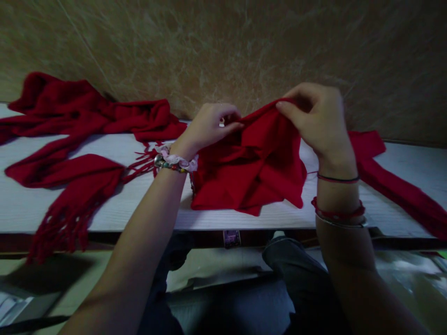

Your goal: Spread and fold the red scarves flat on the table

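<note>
A piece of red cloth (251, 172) lies loosely bunched on the white bench, its far edge lifted between my hands. My right hand (314, 116) pinches that raised edge between thumb and fingers. On the other side my left hand (216, 123) is closed on the cloth's edge further left, thumb and fingers pressed together. Creases run across the middle of the cloth, and its near edge rests on the bench close to the front.
Red scarves with fringes (84, 172) lie heaped on the left of the white bench (160, 214). Folded red strips (394, 186) lie at the right. A marbled wall (223, 51) rises behind. Below the bench edge are my legs (296, 265).
</note>
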A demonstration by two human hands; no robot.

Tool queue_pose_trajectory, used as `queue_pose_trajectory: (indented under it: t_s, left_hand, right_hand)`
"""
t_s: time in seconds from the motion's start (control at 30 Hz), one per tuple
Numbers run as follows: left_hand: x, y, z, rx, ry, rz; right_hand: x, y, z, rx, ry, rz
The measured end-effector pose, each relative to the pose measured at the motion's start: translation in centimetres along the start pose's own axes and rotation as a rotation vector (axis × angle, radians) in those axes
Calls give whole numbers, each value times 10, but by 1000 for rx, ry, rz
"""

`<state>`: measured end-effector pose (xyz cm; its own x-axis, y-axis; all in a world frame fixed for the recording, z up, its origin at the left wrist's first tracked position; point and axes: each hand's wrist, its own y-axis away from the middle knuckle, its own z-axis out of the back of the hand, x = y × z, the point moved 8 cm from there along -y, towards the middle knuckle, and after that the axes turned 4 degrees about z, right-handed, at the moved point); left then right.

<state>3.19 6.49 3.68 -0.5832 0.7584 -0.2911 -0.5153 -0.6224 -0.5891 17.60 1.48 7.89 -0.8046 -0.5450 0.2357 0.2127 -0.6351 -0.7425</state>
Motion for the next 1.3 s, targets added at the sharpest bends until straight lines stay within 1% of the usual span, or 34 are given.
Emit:
queue_pose_trajectory:
  t_s: [0.07,0.1,0.13,0.17,0.23,0.33,0.37,0.43,0.5,0.6,0.67,0.73,0.87,0.9,0.93,0.97,1.0,1.1,1.13,1.2,1.3]
  left_hand:
    - [4,0,2,-19,16,9]
    - [5,0,4,-43,22,14]
    - [6,0,7,-75,27,21]
    - [7,0,10,-110,33,31]
    - [7,1,14,-168,58,55]
    - [5,1,14,-208,99,79]
    - [4,1,12,-204,104,77]
    - [1,1,8,-186,101,67]
    - [0,1,5,-175,98,64]
    - [2,1,9,-229,126,76]
    - [4,2,16,-292,157,82]
    - [5,2,20,-317,181,92]
    - [3,1,20,-281,166,76]
    - [2,1,19,-275,144,62]
    - [1,0,18,-264,118,51]
    - [0,0,15,-246,91,45]
    - [1,0,12,-224,66,43]
    - [2,-1,3,-150,14,38]
    - [2,-1,0,-132,1,34]
    - [0,-2,-2,-114,-16,26]
    - [-2,-2,-3,-108,-16,18]
  right_hand:
    - [-5,0,13,-105,-18,-15]
    - [-8,0,18,-134,-16,-28]
    - [-11,0,20,-141,-4,-49]
    - [-15,1,20,-122,18,-74]
    - [-18,3,12,-9,66,-100]
    - [-9,7,-11,209,37,-38]
    - [-3,8,-17,251,3,-1]
    - [8,9,-26,283,-47,57]
    - [15,8,-31,285,-53,72]
    - [17,5,-34,276,-20,36]
    - [14,3,-28,240,5,4]
    - [11,1,-17,166,18,-5]
    - [5,-1,11,-8,51,4]
    - [3,0,16,-42,75,1]
    - [0,0,17,-50,101,-6]
    - [-2,0,15,-29,120,-7]
    - [-4,1,8,25,122,1]
    - [-2,7,-20,251,38,66]
    - [1,10,-27,295,4,87]
    - [3,11,-37,315,-30,89]
    - [6,9,-42,292,-32,57]
